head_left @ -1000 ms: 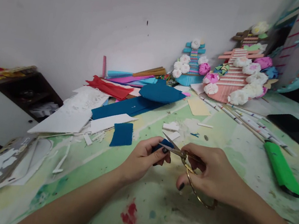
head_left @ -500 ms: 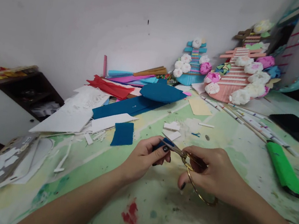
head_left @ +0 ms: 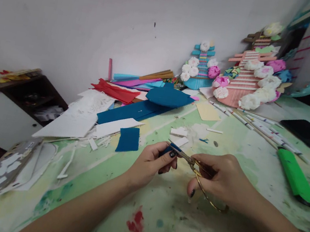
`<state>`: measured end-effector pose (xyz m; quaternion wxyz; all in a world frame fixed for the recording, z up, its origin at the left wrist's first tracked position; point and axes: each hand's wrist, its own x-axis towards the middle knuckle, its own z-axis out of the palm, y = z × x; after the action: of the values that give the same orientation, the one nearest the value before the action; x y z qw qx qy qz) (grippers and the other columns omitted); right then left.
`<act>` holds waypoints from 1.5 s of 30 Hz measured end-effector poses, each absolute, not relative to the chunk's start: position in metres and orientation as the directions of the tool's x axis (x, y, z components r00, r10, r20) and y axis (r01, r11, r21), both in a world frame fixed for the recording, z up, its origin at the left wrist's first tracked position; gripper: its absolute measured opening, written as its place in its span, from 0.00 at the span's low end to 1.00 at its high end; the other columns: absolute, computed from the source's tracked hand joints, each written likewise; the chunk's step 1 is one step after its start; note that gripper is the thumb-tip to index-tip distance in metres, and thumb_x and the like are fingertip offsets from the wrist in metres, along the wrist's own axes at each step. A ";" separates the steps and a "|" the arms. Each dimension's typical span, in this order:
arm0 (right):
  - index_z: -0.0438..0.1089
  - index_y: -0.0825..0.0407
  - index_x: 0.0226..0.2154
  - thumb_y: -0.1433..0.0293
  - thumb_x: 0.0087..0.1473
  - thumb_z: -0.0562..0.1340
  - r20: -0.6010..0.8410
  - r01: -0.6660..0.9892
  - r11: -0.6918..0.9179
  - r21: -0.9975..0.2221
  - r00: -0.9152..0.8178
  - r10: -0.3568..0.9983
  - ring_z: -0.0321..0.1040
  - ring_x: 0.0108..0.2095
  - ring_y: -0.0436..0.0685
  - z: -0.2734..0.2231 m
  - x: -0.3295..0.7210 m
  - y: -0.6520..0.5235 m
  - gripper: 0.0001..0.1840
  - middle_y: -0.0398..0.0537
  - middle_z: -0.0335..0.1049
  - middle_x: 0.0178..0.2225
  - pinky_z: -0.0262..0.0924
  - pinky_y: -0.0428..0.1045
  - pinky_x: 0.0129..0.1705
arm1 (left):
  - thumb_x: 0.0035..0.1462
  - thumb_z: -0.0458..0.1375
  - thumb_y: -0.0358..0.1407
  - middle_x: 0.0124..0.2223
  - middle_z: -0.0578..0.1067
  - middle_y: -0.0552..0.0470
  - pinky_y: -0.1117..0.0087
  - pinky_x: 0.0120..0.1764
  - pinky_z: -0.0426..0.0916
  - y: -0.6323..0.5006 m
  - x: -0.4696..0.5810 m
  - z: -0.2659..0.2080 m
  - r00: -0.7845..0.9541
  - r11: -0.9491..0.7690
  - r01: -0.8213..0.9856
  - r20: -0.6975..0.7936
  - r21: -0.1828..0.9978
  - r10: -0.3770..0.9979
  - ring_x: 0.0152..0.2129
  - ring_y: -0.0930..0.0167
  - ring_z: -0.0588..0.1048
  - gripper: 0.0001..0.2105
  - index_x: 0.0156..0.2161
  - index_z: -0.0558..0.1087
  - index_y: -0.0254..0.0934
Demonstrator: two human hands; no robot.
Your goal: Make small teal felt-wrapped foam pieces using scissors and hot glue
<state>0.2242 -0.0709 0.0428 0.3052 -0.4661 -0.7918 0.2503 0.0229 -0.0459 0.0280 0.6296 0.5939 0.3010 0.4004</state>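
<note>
a blue square (head_left: 128, 140) lay near the left hand (head_left: 149, 163), which pinched a blue scrap (head_left: 176, 147); the scissors (head_left: 191, 161), gripped in the right hand (head_left: 224, 176), met it. snipping seemed underway, the next move calling for a steady pinch.

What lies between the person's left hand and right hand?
In the head view, scissors span the gap: the right hand grips them, and they reach a small blue piece in the left hand.
</note>
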 end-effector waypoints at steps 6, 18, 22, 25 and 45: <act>0.71 0.54 0.23 0.59 0.42 0.70 0.245 0.597 0.447 -0.666 -0.391 0.887 0.45 0.18 0.46 0.041 0.227 -0.069 0.15 0.35 0.50 0.13 0.42 0.43 0.18 | 0.58 0.56 0.41 0.27 0.69 0.53 0.76 0.22 0.54 -0.046 0.023 0.029 0.506 -0.034 -0.150 0.106 0.988 0.856 0.18 0.80 0.61 0.12 0.32 0.69 0.32; 0.72 0.54 0.23 0.55 0.43 0.68 0.247 0.624 0.447 -0.641 -0.384 0.890 0.43 0.19 0.45 0.041 0.230 -0.068 0.18 0.35 0.48 0.14 0.41 0.43 0.18 | 0.58 0.57 0.42 0.27 0.68 0.53 0.76 0.21 0.54 -0.045 0.022 0.030 0.516 0.003 -0.138 0.069 0.990 0.854 0.18 0.80 0.61 0.12 0.36 0.71 0.32; 0.67 0.54 0.18 0.55 0.44 0.68 0.286 0.635 0.439 -0.636 -0.334 0.898 0.42 0.19 0.46 0.040 0.231 -0.066 0.20 0.35 0.45 0.14 0.41 0.43 0.19 | 0.59 0.56 0.41 0.27 0.68 0.53 0.76 0.21 0.54 -0.044 0.021 0.029 0.519 -0.002 -0.157 0.084 0.988 0.850 0.18 0.80 0.61 0.12 0.39 0.72 0.32; 0.65 0.54 0.17 0.54 0.46 0.66 0.356 0.634 0.433 -0.641 -0.254 0.899 0.43 0.19 0.46 0.041 0.231 -0.065 0.22 0.35 0.46 0.15 0.42 0.43 0.20 | 0.59 0.56 0.40 0.28 0.68 0.52 0.76 0.22 0.55 -0.044 0.020 0.029 0.522 -0.022 -0.190 0.121 0.981 0.844 0.19 0.79 0.62 0.12 0.40 0.73 0.32; 0.71 0.53 0.31 0.51 0.48 0.64 0.505 0.678 0.635 -0.371 -0.427 0.750 0.53 0.18 0.47 0.038 0.232 -0.071 0.21 0.39 0.59 0.18 0.47 0.44 0.22 | 0.49 0.65 0.34 0.32 0.70 0.51 0.74 0.31 0.63 -0.047 0.020 0.032 0.482 -0.183 -0.094 0.206 0.979 0.852 0.27 0.75 0.66 0.10 0.38 0.73 0.34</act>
<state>0.2319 -0.0706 0.0377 0.3274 -0.4236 -0.8428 0.0553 0.0202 -0.0474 0.0319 0.5681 0.6466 0.2929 0.4164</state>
